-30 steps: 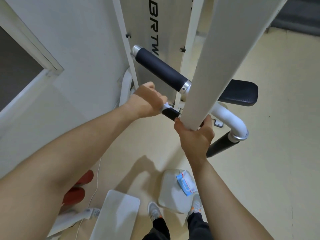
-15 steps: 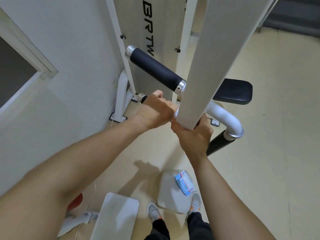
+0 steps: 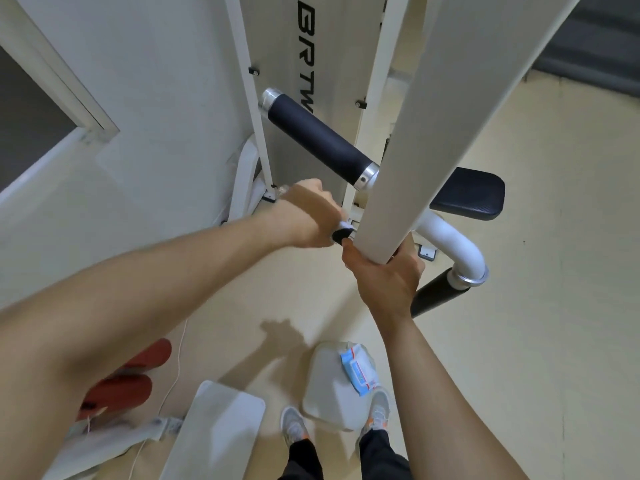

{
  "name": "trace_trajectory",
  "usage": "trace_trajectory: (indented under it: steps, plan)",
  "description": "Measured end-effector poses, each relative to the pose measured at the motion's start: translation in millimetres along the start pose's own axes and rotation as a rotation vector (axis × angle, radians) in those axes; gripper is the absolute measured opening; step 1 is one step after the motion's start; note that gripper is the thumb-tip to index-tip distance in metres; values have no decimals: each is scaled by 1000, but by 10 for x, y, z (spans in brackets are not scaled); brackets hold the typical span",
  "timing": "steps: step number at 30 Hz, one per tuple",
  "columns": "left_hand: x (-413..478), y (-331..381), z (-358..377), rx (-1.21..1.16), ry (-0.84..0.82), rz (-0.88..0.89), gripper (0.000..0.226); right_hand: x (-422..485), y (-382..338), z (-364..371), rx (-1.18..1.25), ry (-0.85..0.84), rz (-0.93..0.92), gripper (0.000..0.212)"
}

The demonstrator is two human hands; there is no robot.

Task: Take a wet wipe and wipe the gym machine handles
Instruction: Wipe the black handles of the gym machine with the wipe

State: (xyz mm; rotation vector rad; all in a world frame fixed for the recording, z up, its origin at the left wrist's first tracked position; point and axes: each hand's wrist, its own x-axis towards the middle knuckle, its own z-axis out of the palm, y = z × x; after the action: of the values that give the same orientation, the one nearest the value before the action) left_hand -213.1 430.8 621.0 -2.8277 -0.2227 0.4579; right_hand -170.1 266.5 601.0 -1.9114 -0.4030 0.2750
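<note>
My left hand [image 3: 306, 213] is closed around a low black handle [image 3: 341, 234] of the white gym machine, with a bit of white wet wipe [image 3: 345, 224] showing at its fingers. My right hand [image 3: 386, 277] grips the lower end of the wide white machine arm [image 3: 422, 126]. A longer black handle [image 3: 317, 136] with silver end caps sticks out above my left hand. Another black handle [image 3: 438, 294] hangs under the curved white tube at the right. The blue and white wet wipe pack [image 3: 358, 368] lies on a white footplate [image 3: 329, 393] by my feet.
A black padded seat [image 3: 467, 194] sits behind the machine arm. Red slippers [image 3: 138, 372] and a white cable lie on the floor at the left, near the wall. A second white plate [image 3: 218, 431] is in front of my left foot. Beige floor stretches to the right.
My left hand slid along the low handle toward the machine arm and back out, so the black grip shows again beside my fingers. My right hand kept its hold on the arm.
</note>
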Motion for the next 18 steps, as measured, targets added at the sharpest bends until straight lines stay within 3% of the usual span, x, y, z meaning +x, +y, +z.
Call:
trace_trajectory:
  steps: [3, 5, 7, 8, 10, 12, 14, 18]
  plan:
    - [-97, 266, 179, 36, 303, -73, 23, -21, 0, 1, 22, -28, 1, 37]
    - [-91, 317, 215, -16, 368, -123, 22, -45, -15, 10, 39, -38, 15, 37]
    - [-71, 200, 128, -178, 291, -166, 21, -67, -6, 18, 51, -43, 32, 37]
    - [-63, 66, 90, -198, 127, -144, 20, -79, -13, 23, 54, -46, 35, 36]
    - [-90, -260, 2, -54, -91, -46, 25, -93, -21, 26, 61, -56, 29, 36]
    - [-122, -521, -89, -38, -248, -65, 27, -112, -31, 30, 60, -71, 15, 37]
    - [-136, -607, -24, -28, -241, -93, 28, -99, -41, 34, 68, -65, 9, 38]
    - [-182, -389, 165, 6, 51, -176, 28, -53, -23, 37, 37, -42, 10, 39]
